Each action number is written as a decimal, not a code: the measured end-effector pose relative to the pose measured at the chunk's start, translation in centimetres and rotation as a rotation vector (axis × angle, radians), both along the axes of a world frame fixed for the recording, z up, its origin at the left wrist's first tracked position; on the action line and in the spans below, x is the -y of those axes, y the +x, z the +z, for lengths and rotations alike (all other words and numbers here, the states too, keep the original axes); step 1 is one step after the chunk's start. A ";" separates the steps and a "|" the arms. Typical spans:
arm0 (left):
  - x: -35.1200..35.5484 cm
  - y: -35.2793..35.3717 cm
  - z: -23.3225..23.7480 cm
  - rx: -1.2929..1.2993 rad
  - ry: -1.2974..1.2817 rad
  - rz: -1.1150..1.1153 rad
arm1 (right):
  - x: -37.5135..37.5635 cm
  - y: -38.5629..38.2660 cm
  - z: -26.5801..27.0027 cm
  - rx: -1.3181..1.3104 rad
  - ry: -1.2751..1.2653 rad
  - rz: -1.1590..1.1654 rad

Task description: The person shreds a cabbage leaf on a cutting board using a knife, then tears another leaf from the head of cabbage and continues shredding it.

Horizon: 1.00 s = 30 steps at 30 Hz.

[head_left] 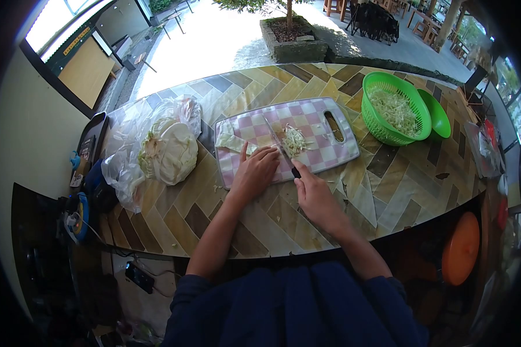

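Note:
On the pink and white checkered cutting board, my right hand is wrapped round the black handle of a knife, its blade pointing away from me. My left hand lies on the board left of the blade, its fingers over the near end of a pale cabbage piece; whether they grip it is hard to tell. Shredded cabbage forms a small pile just right of the blade. A large cut cabbage rests on a clear plastic bag to the left.
A green basket of shredded cabbage stands right of the board, with a green bowl beside it. At the left edge is a black tray. An orange stool is below the table on the right.

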<state>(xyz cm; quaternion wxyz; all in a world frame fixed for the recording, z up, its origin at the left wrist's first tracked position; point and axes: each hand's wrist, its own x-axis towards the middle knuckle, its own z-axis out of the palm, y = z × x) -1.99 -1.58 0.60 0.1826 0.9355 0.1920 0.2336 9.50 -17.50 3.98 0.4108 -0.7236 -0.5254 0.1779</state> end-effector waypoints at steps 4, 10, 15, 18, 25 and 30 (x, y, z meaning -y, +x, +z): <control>0.0 0.0 -0.3 0.019 0.004 -0.003 | 0.1 -0.9 -0.2 0.045 -0.028 -0.001; 0.0 0.1 -0.4 0.014 0.030 0.009 | 0.2 -2.3 -0.3 0.148 -0.166 -0.037; 0.1 0.1 0.2 -0.002 0.038 0.027 | -0.6 -3.0 -0.8 0.210 -0.238 -0.052; 0.2 0.2 0.2 0.014 0.029 0.024 | -1.8 -2.3 -1.1 0.179 -0.224 -0.072; 0.0 0.5 -0.4 0.082 -0.026 0.032 | -2.5 0.5 -2.1 0.145 -0.086 -0.029; 0.1 0.1 -0.1 0.023 0.027 0.044 | -1.0 0.7 -1.7 0.094 0.032 0.012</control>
